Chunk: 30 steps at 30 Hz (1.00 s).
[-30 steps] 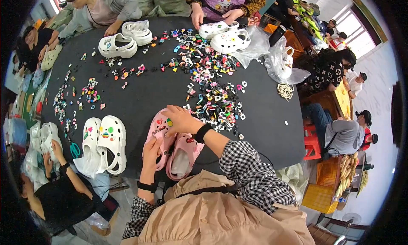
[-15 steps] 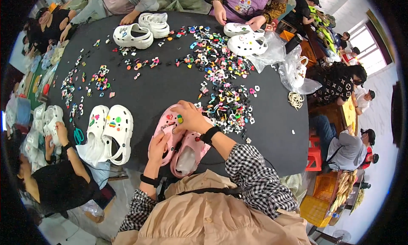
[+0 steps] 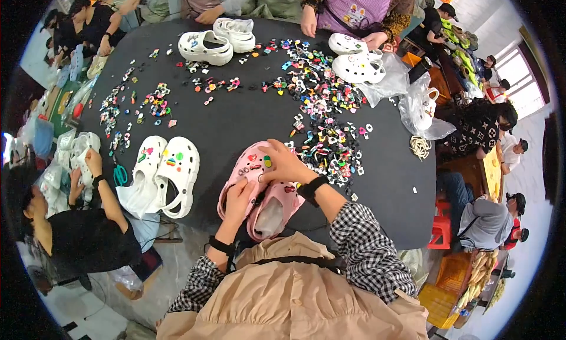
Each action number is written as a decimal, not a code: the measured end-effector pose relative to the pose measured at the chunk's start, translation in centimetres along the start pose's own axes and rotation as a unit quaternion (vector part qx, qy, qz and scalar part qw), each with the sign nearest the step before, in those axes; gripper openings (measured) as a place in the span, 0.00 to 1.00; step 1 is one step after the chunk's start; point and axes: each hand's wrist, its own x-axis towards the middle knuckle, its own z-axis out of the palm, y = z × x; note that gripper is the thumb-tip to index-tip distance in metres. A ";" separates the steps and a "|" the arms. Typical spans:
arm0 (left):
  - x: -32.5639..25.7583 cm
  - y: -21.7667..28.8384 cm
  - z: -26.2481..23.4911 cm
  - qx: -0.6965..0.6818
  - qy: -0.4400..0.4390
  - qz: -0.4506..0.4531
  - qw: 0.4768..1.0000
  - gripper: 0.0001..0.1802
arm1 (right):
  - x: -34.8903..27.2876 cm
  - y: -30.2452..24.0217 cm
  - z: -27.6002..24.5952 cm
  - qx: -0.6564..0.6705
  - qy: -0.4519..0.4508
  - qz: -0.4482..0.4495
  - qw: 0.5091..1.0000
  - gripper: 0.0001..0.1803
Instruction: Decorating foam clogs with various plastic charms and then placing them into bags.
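- My view: both bare forearms up from the lower edge, checked sleeves (image 3: 368, 246), black wristbands (image 3: 313, 188).
- Left hand (image 3: 239, 198): wrist below, forearm angled up and slightly right, fingers closed on the left pink clog (image 3: 250, 176) near its opening, thumb up on the upper.
- Right hand (image 3: 286, 163): reaches in from the lower right, forearm slanting up-left, wrist bent, fingers curved over the clog's right side near the toe, thumb lying inward on the upper; gripping the same clog.
- Fingertips partly hidden; can't tell from here if a charm is pinched between them.
- Left pink clog: at the table's near edge, toe pointing away, charms on top.
- Right pink clog (image 3: 283, 200): just beside it, partly under the right hand, clear wrap inside.
- Black table (image 3: 389, 181): loose charms (image 3: 330, 122) heaped beyond and right of the hands.
- White clogs (image 3: 179, 169): paired, left of the pink ones, charms on.
- Teal scissors (image 3: 120, 174): left of that pair.
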 end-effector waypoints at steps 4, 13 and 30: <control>-0.4 0.1 -0.2 0.070 0.044 0.054 0.995 0.18 | -1.7 -0.8 0.0 0.105 0.050 0.018 0.993 0.40; -2.4 0.9 0.4 0.134 0.132 0.072 0.980 0.13 | -7.5 -2.9 -1.6 0.158 0.148 0.013 0.976 0.18; -2.4 6.3 -0.8 -0.591 -0.075 -0.211 0.775 0.23 | -11.9 -4.6 0.1 0.022 0.090 -0.042 0.995 0.26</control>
